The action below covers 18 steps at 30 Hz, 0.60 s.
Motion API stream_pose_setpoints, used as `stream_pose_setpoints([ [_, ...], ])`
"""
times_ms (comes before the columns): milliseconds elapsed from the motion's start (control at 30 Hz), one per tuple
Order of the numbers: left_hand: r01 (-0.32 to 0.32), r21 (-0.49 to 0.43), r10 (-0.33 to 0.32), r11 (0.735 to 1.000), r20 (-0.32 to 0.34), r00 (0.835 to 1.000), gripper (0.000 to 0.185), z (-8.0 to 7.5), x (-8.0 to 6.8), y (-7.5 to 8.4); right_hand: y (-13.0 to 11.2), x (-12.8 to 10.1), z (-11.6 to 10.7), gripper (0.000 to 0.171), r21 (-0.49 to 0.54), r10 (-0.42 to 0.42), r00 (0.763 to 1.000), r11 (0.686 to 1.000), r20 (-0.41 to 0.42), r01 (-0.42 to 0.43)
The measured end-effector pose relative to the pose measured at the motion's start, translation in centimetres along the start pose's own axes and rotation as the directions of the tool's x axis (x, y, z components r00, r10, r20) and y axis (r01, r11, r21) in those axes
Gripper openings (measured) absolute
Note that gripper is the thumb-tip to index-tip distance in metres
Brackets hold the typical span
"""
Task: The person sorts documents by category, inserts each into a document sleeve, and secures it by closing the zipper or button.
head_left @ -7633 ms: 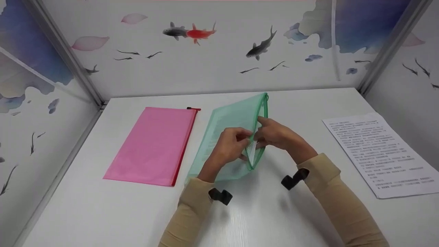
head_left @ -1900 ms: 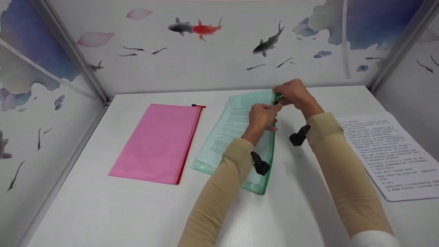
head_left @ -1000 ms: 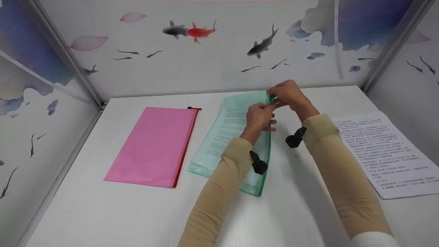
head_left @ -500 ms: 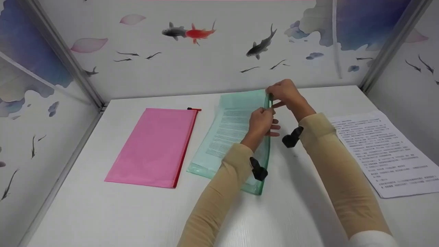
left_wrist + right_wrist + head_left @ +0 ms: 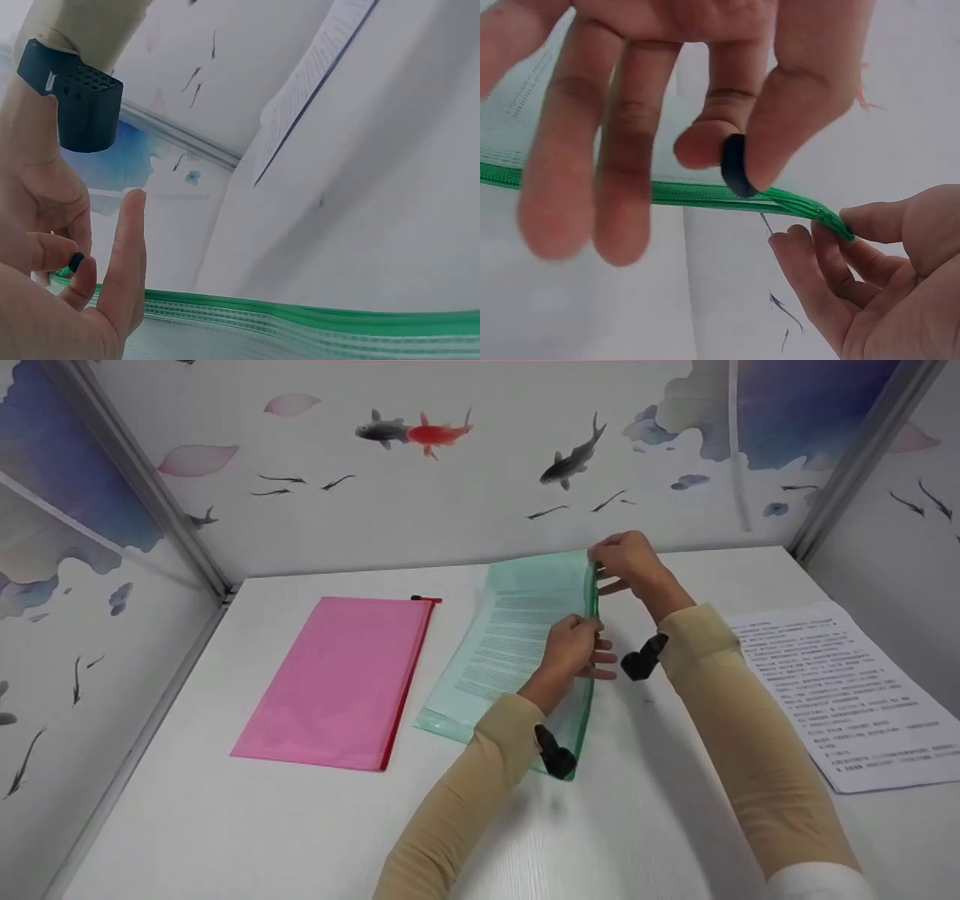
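A translucent green zip folder (image 5: pixel 525 579), with printed paper showing through it, lies at the middle of the table, its zip edge slightly raised on the right. My left hand (image 5: pixel 570 649) pinches the black zipper pull (image 5: pixel 76 262) between thumb and index finger, the other fingers stretched out past the edge. At the far corner my right hand (image 5: pixel 634 566) pinches the end of the green zip (image 5: pixel 817 211). The zip lies closed up behind the pull, as far as I can see. Left of it a pink zip folder (image 5: pixel 337 682) lies flat.
A stack of printed sheets (image 5: pixel 847 697) lies at the table's right side. White panels (image 5: pixel 480 525) with painted fish stand along the back and both sides of the white table (image 5: pixel 247 832). Black wrist cameras (image 5: pixel 641 658) sit on the sleeves.
My left hand has moved nearer along the zip edge with the pull, away from my right hand at the far corner. Earlier, both hands were at the folder's gaping mouth.
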<state>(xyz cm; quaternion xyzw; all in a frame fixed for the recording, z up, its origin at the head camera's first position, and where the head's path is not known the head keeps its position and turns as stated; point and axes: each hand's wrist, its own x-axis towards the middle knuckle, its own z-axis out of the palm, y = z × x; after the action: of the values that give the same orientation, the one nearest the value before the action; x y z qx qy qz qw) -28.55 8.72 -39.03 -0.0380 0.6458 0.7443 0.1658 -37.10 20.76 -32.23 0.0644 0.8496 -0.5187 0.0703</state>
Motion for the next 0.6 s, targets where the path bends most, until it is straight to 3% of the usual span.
stream_pose_setpoints([
  [600,0.087,0.028,-0.089,0.996,0.096,0.991,0.013,-1.9,-3.8,-2.7,0.3,0.0,-0.4,0.041,0.047,0.023,0.999,0.999,-0.047,-0.021],
])
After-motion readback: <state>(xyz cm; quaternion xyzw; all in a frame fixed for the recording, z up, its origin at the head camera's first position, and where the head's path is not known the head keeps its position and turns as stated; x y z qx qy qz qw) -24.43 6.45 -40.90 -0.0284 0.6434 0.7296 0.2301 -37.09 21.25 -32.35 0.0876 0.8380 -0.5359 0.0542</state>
